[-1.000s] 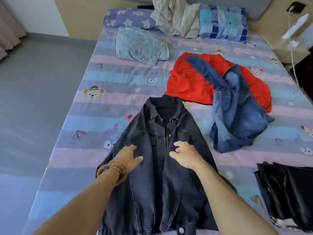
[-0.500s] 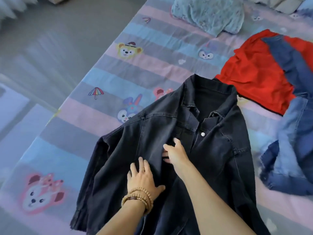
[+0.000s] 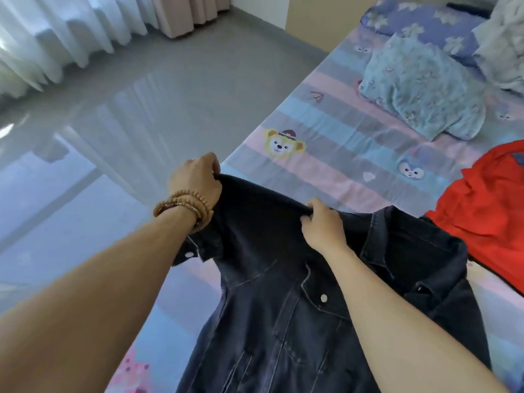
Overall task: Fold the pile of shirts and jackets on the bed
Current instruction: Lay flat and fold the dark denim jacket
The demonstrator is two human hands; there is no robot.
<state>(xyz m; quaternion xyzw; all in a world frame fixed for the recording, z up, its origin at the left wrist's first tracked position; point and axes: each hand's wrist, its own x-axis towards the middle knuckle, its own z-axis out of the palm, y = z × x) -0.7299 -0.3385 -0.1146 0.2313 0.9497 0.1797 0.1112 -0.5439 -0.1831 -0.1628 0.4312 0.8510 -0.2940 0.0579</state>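
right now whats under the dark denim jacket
Under the dark denim jacket lies the striped cartoon bedsheet, showing along its edges. The left hand and right hand grip its sleeve fold. Anything else beneath is covered.

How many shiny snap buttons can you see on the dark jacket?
2. One snap button is on the sleeve cuff under the left hand; another is on the chest pocket flap. Folds may hide more.

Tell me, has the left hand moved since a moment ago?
Yes. The left hand left the jacket's front and went out toward the bed's left edge, where it now grips the sleeve.
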